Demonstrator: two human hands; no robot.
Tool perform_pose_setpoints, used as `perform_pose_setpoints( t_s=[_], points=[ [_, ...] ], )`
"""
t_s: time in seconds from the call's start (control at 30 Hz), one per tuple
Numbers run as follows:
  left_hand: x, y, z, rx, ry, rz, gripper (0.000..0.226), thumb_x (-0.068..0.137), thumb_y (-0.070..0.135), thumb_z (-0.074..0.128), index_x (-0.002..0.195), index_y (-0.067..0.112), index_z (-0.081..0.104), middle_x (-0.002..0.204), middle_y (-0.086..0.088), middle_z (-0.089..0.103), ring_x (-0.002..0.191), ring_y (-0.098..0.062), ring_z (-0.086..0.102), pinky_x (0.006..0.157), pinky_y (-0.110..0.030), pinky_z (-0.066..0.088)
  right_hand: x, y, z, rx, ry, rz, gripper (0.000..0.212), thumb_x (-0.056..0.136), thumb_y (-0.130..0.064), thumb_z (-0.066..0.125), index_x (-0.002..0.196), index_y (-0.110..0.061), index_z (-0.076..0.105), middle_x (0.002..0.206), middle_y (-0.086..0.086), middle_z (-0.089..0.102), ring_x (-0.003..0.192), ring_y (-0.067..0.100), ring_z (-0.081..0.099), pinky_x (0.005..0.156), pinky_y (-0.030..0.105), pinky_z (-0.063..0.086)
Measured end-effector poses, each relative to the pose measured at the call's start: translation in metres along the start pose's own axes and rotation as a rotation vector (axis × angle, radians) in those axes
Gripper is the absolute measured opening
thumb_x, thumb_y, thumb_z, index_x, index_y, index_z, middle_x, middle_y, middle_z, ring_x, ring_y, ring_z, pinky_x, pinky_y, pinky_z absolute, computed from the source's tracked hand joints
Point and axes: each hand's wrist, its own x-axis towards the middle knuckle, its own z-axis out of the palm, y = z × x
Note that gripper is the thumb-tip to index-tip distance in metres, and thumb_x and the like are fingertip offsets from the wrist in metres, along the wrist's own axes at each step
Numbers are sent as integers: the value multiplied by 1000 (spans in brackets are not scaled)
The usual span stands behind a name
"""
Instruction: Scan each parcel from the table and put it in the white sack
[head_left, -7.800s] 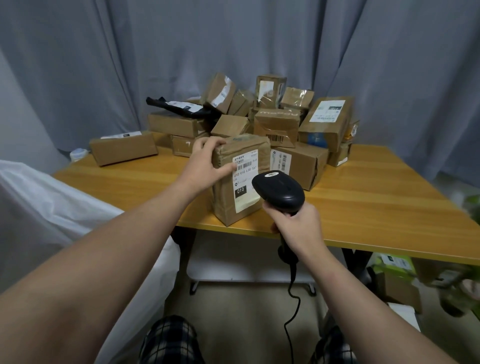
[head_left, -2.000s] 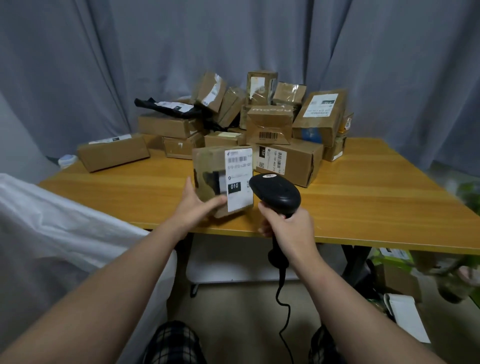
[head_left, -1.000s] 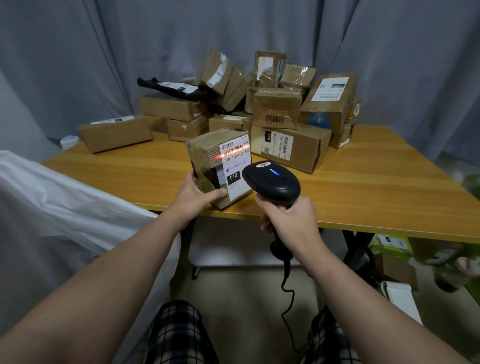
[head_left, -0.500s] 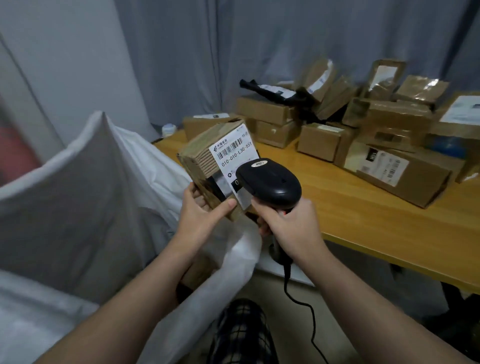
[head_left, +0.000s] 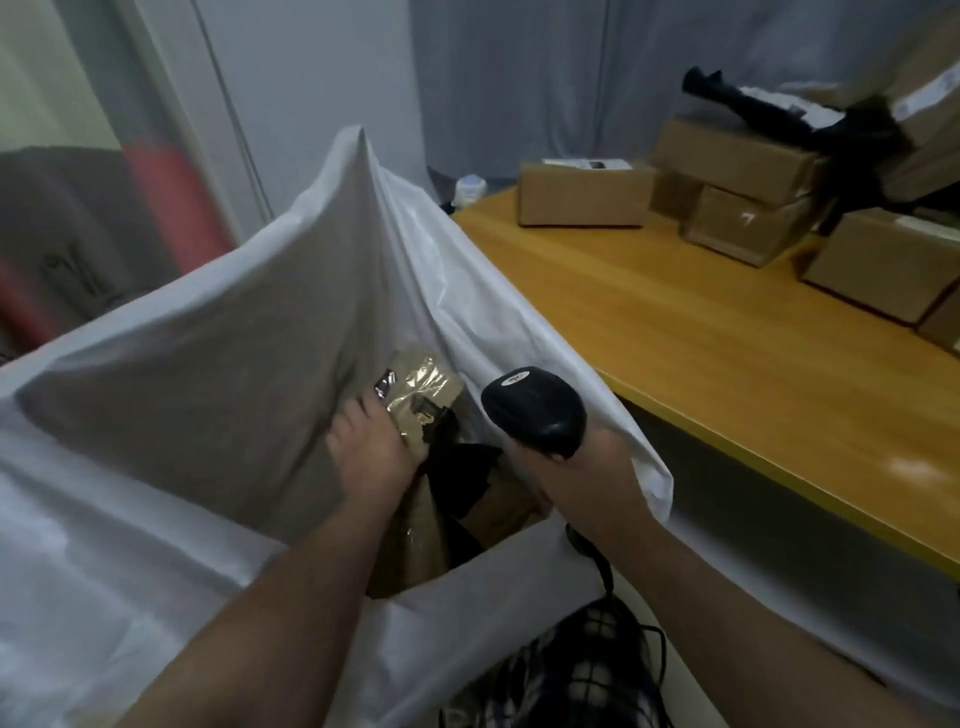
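Left hand is gripping the parcel inside the sack mouth, close to its far wall; right hand is clutching the scanner above the rim beside the table edge

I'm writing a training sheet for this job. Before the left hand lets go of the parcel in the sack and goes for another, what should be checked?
1. Parcel below the rim: ok; the parcel is inside the white sack.
2. Sack mouth open: ok.
3. Parcel resting on the contents beneath: cannot tell; the left hand holds it.
4. Scanner secure: ok; the right hand grips the scanner.
5. More parcels to fetch: ok; boxes wait on the table.
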Motion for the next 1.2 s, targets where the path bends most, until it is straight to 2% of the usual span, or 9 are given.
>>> perform_pose_setpoints(
  t_s=[0.17, 0.3, 0.43, 0.53, 0.67, 0.8, 0.97, 1.07, 1.2],
  points=[
    [20, 28, 13, 23, -103, 158, 91, 80, 48, 69, 147, 7, 23, 144, -15, 32, 130, -31, 34, 105, -39, 28, 12, 11, -8, 5, 34, 64, 36, 77, -32, 76, 56, -17, 51, 49, -1, 58, 50, 16, 58, 53, 38, 47],
    [-6, 58, -13, -231, 23, 347, 61, 85, 31, 68, 137, 11, 44, 133, -13, 43, 121, -31, 41, 103, -42, 31, 14, 17, -35, 91, 92, 119, 18, 77, -27, 76, 73, -14, 64, 65, 8, 67, 66, 30, 67, 68, 48, 56],
    [-39, 103, -42, -347, 55, 550, 50, 85, 25, 67, 130, 14, 50, 127, -7, 47, 118, -23, 41, 100, -38, 33, 5, 12, -82, 150, 177, 143, 21, 81, -18, 75, 77, 0, 65, 69, 22, 66, 56, 25, 65, 61, 45, 55],
    [-58, 152, -54, -389, 6, 676, 50, 86, 26, 65, 132, 15, 48, 127, -4, 45, 119, -20, 39, 100, -34, 32, -6, 14, -128, 173, 252, 134, 16, 82, -21, 74, 77, -8, 66, 60, 14, 65, 55, 25, 65, 60, 42, 54],
    [-89, 229, -62, -446, -98, 851, 50, 90, 30, 62, 135, 17, 45, 128, -2, 44, 119, -20, 40, 100, -32, 33, -27, 25, -208, 204, 427, 148, 20, 82, -21, 74, 77, -3, 66, 54, 12, 60, 48, 24, 61, 54, 35, 49],
    [-123, 316, -64, -435, -144, 1063, 51, 92, 34, 58, 138, 19, 42, 130, -1, 41, 122, -19, 38, 102, -30, 32, -51, 35, -289, 171, 625, 119, 23, 81, -23, 74, 65, -10, 62, 54, 9, 60, 51, 28, 61, 58, 44, 52],
    [-146, 421, -65, -308, -34, 1251, 67, 89, 41, 59, 144, 16, 31, 137, -7, 35, 126, -25, 36, 104, -35, 33, -68, 46, -353, 17, 731, 55, 18, 77, -28, 77, 73, -17, 64, 54, -11, 60, 62, 16, 63, 63, 36, 53],
    [-145, 473, -65, -43, 182, 1308, 87, 89, 41, 59, 153, 15, 6, 155, -15, 17, 141, -31, 20, 114, -40, 21, -65, 50, -372, 18, 772, 92, 24, 77, -31, 76, 63, -22, 59, 49, -9, 59, 60, 19, 64, 60, 36, 52],
    [-140, 514, -55, 236, 371, 1373, 95, 92, 30, 55, 150, 13, -17, 160, -14, -2, 147, -33, 2, 119, -48, 5, -62, 54, -382, 99, 803, 132, 18, 78, -28, 75, 72, -15, 64, 48, -6, 60, 50, 19, 62, 52, 32, 48]
  ],
)
